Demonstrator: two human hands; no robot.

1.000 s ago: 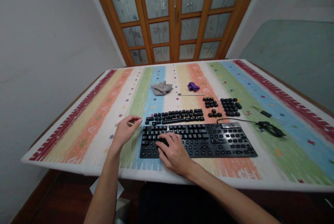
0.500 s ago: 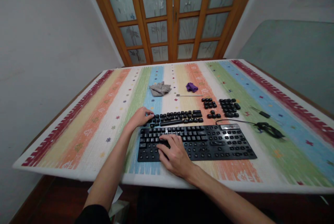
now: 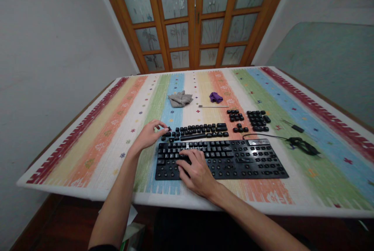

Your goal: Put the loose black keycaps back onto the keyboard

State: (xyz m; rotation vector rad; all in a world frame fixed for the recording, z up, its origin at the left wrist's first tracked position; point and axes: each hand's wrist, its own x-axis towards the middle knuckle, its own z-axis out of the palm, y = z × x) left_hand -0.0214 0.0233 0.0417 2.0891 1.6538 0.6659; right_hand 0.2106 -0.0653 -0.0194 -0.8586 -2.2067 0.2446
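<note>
A black keyboard point(image 3: 224, 172) lies near the table's front edge, keycaps fitted on part of it and bare key posts elsewhere. My left hand point(image 3: 150, 135) is just off its upper left corner, thumb and fingers pinching a small black keycap point(image 3: 168, 129). Loose keycaps point(image 3: 201, 129) sit in rows behind the keyboard, with a long spacebar point(image 3: 193, 136) in front of them. My right hand point(image 3: 198, 173) rests over the keyboard's left-middle part, fingers apart and fingertips on the keys. What lies under its palm is hidden.
More keycaps point(image 3: 257, 120) stand in groups at the right. Behind are a grey cloth point(image 3: 179, 99), a purple cloth point(image 3: 216, 97) and a thin brush point(image 3: 214, 106). A bundled cable point(image 3: 302, 145) and a small wire-ended tool point(image 3: 297, 128) lie right. The striped tablecloth point(image 3: 96, 142) covers the table.
My left hand has lifted slightly and drawn left from the loose keycaps, a keycap now showing in its fingers. My right hand stays almost in place on the keyboard.
</note>
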